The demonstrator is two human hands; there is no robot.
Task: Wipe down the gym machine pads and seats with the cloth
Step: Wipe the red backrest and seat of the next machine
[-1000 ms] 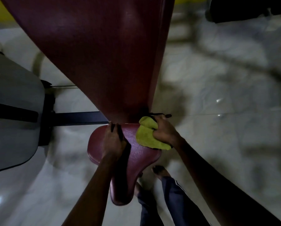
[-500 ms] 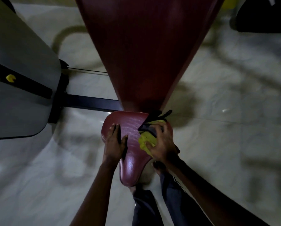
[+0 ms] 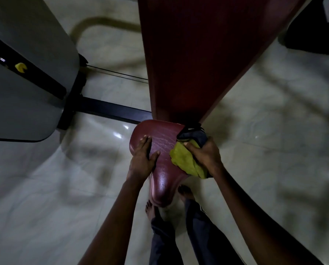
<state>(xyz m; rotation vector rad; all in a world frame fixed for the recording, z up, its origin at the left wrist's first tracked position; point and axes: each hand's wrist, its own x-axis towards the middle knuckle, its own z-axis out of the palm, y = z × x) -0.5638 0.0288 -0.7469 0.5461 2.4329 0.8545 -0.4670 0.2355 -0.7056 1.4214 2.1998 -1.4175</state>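
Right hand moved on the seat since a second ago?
Yes: the right hand and cloth slid along the right edge of the seat, away from the back pad.

Hands: two, left hand [image 3: 142,161] and right hand [image 3: 205,155]. Yellow-green cloth [image 3: 184,162]: one. Maroon pads: two, seat [image 3: 164,176] and back pad [image 3: 198,64]. Bare feet [image 3: 185,192]: two. Grey machine cover [image 3: 26,96]: one. Black frame bar [image 3: 114,110]: one. Yellow tag [image 3: 20,67]: one.

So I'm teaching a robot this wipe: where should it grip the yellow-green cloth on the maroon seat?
Probably the bunched middle of the yellow-green cloth, from above on the right side of the maroon padded seat, as the right hand does. It is crumpled thick there; its edges hang loose. The left hand lies flat on the seat's left half.
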